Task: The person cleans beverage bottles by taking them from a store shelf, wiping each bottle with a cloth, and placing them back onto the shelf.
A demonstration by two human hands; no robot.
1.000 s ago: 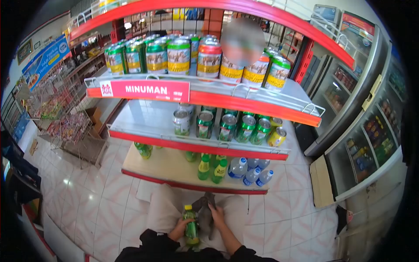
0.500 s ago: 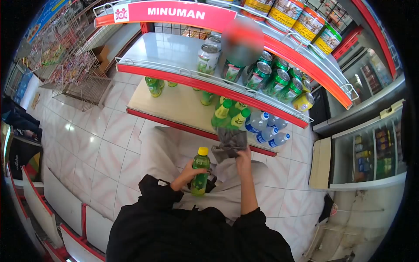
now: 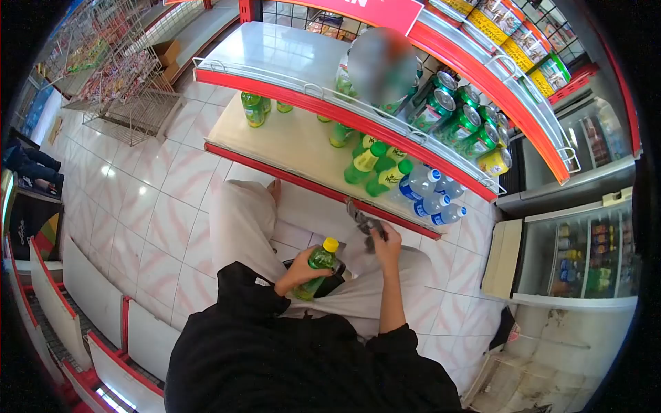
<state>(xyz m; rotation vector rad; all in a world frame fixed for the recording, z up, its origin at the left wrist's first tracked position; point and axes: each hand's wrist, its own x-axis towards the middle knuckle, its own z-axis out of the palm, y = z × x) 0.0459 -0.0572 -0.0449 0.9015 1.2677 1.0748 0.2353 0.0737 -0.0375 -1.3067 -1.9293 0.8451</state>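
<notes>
My left hand (image 3: 298, 271) is wrapped round a green drink bottle (image 3: 321, 259) with a yellow cap, tilted over my lap. In my right hand (image 3: 387, 244) is a bunched dark grey cloth (image 3: 363, 221), gripped by the fingers and hanging toward the lower shelf's edge. Just beyond it, green-capped bottles (image 3: 365, 164) stand on the lower shelf (image 3: 234, 134), beside blue-labelled water bottles (image 3: 420, 184). Farther left on that shelf are several more green bottles (image 3: 254, 110).
Above, drink cans (image 3: 465, 122) line the upper shelf (image 3: 275, 58). A glass-front fridge (image 3: 578, 251) stands at the right. Wire baskets (image 3: 117, 103) of packets are at the far left, and white shelving with red edges (image 3: 96, 310) lies behind on the left. Tiled floor surrounds me.
The cloth in my right hand has gone from spread out to bunched up. My left hand has tilted the bottle from upright. The view has shifted, with the top sign partly out of frame.
</notes>
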